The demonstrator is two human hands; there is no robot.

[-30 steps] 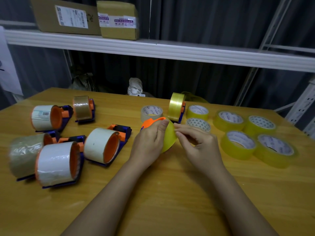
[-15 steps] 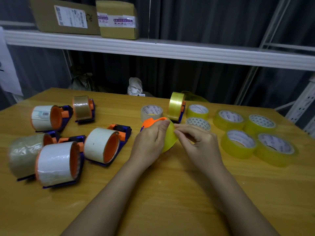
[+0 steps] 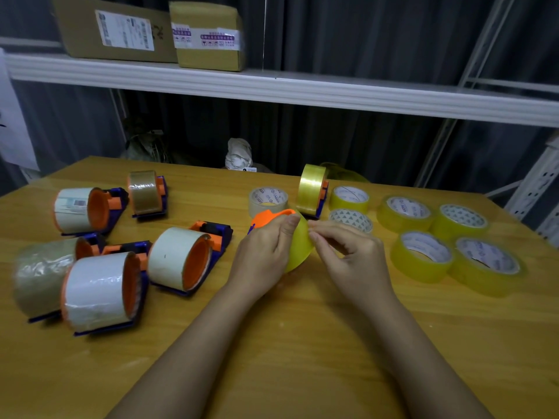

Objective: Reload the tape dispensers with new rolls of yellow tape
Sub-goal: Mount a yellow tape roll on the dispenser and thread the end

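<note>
At the table's middle my left hand (image 3: 266, 252) grips an orange-and-blue tape dispenser (image 3: 267, 216) with a yellow tape roll (image 3: 299, 249) mounted on it. My right hand (image 3: 348, 255) pinches at the roll's right face with thumb and forefinger. Behind them another dispenser (image 3: 313, 190) loaded with yellow tape stands upright. Several new yellow rolls lie flat at the right, among them the nearest roll (image 3: 422, 255) and the far roll (image 3: 349, 198). Several dispensers with white or clear rolls lie at the left, one close to my left wrist (image 3: 187, 258).
A pale roll (image 3: 267, 201) and a cardboard-cored roll (image 3: 351, 220) lie behind my hands. The wooden table (image 3: 302, 343) reaches to the near edge. A white shelf (image 3: 272, 86) with two cardboard boxes (image 3: 208, 34) hangs above the far side.
My right fingers have shifted slightly on the yellow roll's face. My left hand and the dispenser stay where they were.
</note>
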